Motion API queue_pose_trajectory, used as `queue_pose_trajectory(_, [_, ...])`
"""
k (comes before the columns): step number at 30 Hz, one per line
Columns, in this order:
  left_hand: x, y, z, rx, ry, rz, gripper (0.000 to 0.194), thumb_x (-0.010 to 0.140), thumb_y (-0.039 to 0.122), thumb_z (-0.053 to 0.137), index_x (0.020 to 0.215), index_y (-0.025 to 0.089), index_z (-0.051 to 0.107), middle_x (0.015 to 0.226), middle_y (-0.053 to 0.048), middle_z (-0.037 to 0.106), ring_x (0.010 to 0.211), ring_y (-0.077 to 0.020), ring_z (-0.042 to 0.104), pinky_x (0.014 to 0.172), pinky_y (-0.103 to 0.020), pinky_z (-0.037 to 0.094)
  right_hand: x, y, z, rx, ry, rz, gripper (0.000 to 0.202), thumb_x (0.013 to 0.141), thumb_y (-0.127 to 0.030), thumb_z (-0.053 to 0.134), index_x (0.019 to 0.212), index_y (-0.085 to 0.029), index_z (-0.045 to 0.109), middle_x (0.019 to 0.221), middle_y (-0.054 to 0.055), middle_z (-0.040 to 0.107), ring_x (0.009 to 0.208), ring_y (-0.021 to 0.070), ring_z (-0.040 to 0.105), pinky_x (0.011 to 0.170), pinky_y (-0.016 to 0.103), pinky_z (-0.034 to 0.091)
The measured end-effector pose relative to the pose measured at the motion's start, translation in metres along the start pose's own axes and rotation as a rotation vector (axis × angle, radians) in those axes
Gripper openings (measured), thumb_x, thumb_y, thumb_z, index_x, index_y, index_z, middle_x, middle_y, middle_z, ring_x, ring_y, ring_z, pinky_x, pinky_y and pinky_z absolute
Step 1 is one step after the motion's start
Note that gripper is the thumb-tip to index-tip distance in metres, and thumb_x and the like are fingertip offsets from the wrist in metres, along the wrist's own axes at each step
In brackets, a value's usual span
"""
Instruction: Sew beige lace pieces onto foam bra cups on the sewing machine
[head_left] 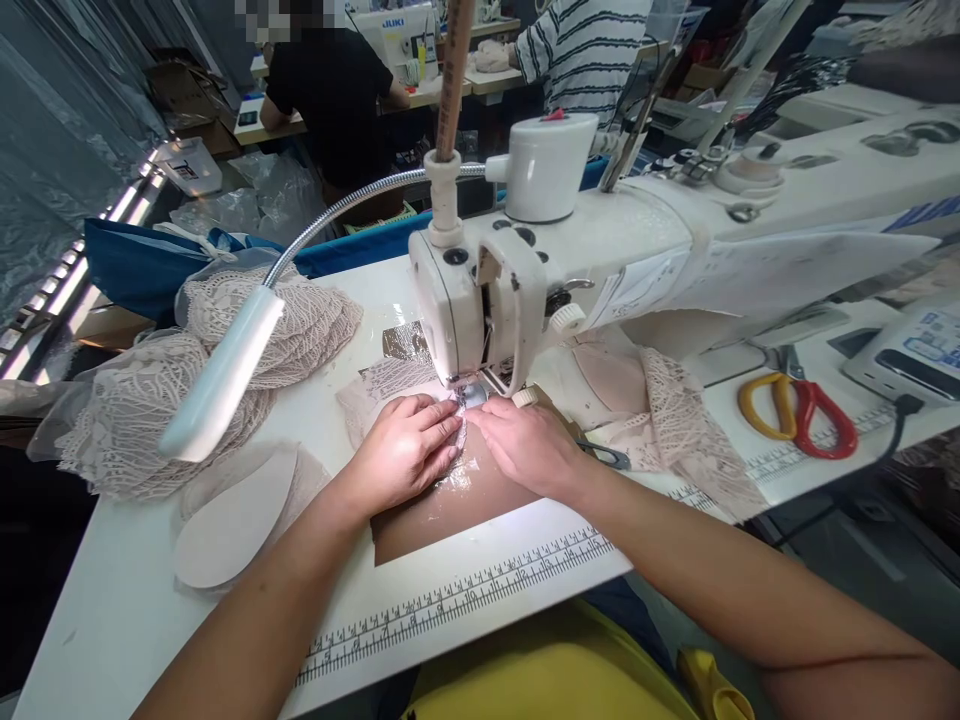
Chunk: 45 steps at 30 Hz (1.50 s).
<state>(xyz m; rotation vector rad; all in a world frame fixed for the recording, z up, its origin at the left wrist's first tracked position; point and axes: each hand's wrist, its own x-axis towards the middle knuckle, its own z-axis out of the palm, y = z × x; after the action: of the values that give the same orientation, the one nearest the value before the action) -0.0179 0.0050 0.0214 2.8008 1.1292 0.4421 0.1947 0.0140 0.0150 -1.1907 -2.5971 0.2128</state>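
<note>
- Lying at the presser foot [471, 392], the lace piece [394, 377] is extending leftward, with a brown sheet [427, 535] showing in front.
- The left hand [411, 445] is resting palm down, fingers extended over the work, apparently pressing rather than gripping.
- The right hand [525, 440] is placing its fingertips just beside the foot; whether it is pinching anything, one cannot tell.
- Caution: both hands are working near the foot; a forward slip could be putting a fingertip under it.
- Caution: uneven hand pressure could be puckering or skewing the open mesh.
- Outward, lace stacks [277, 325] and scissors [817, 420] are occupying opposite sides of the worktop [120, 600].
</note>
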Motion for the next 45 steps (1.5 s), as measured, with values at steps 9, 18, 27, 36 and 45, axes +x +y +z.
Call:
queue_pose_trajectory(9, [-0.001, -0.003, -0.004, -0.065, -0.005, -0.008, 0.033, 0.092, 0.031, 0.050, 0.120, 0.019, 0.064, 0.127, -0.010, 0.062, 0.110, -0.0271, 0.054, 0.094, -0.045, 0.046, -0.003, 0.001, -0.002, -0.041, -0.047, -0.104, 0.029, 0.088, -0.015, 0.048, 0.110, -0.021, 0.065, 0.087, 0.003, 0.061, 0.073, 0.0154, 0.050, 0.060, 0.029, 0.030])
queue_pose_trajectory(18, [0.004, 0.009, 0.000, -0.005, -0.015, -0.047, 0.032, 0.093, 0.029, 0.048, 0.117, 0.015, 0.064, 0.124, -0.010, 0.063, 0.104, -0.0267, 0.055, 0.090, -0.045, 0.047, -0.004, -0.001, -0.001, -0.105, -0.050, -0.078, 0.022, 0.088, -0.013, 0.047, 0.099, -0.019, 0.066, 0.086, 0.004, 0.060, 0.074, 0.0157, 0.049, 0.060, 0.031, 0.026])
queue_pose_trajectory(27, [0.010, 0.023, 0.005, 0.093, -0.007, -0.159, 0.036, 0.094, 0.030, 0.044, 0.119, 0.011, 0.062, 0.128, -0.015, 0.059, 0.106, -0.0298, 0.053, 0.087, -0.047, 0.049, 0.002, -0.004, -0.002, -0.114, -0.029, 0.020, 0.028, 0.087, -0.013, 0.047, 0.106, -0.019, 0.067, 0.086, 0.006, 0.064, 0.074, 0.0181, 0.054, 0.059, 0.032, 0.028])
queue_pose_trajectory(36, [0.002, 0.011, -0.001, 0.062, -0.015, -0.126, 0.035, 0.094, 0.034, 0.046, 0.117, 0.013, 0.063, 0.128, -0.015, 0.058, 0.110, -0.0299, 0.053, 0.092, -0.047, 0.047, -0.001, 0.001, -0.004, -0.043, 0.013, 0.014, 0.032, 0.088, -0.014, 0.045, 0.112, -0.019, 0.066, 0.091, 0.004, 0.067, 0.072, 0.0170, 0.054, 0.062, 0.030, 0.032])
queue_pose_trajectory(45, [0.002, 0.010, -0.005, -0.054, 0.047, -0.023, 0.024, 0.091, 0.027, 0.053, 0.109, 0.016, 0.066, 0.113, -0.011, 0.066, 0.101, -0.0240, 0.056, 0.088, -0.041, 0.049, -0.007, 0.005, -0.001, 0.002, 0.030, -0.105, 0.029, 0.091, -0.015, 0.046, 0.109, -0.021, 0.068, 0.089, 0.004, 0.063, 0.072, 0.0151, 0.050, 0.061, 0.029, 0.032])
